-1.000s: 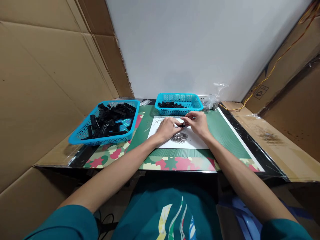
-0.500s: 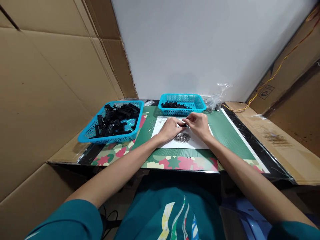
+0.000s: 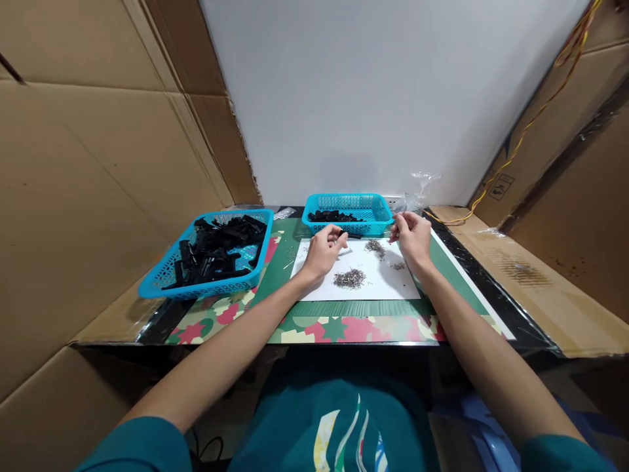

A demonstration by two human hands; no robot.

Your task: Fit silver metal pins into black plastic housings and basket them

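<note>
My left hand is closed over the left part of the white sheet, gripping a slim black plastic part between thumb and fingers. Apart from it, my right hand is raised by the sheet's right edge with its fingers pinched together; whatever they hold is too small to make out. Below and between the hands lies a pile of tiny metal pins on the white sheet. A smaller heap of metal pieces sits farther back, and a few bits lie to its right.
On the left stands a blue basket with many black plastic parts. Behind the hands, another blue basket holds small black pieces. A clear plastic bag rests at the back right. Cardboard walls flank the table.
My hands have come apart: the left moved left with the black part, the right moved right. The metal heaps between them are now uncovered. The view has shifted slightly.
</note>
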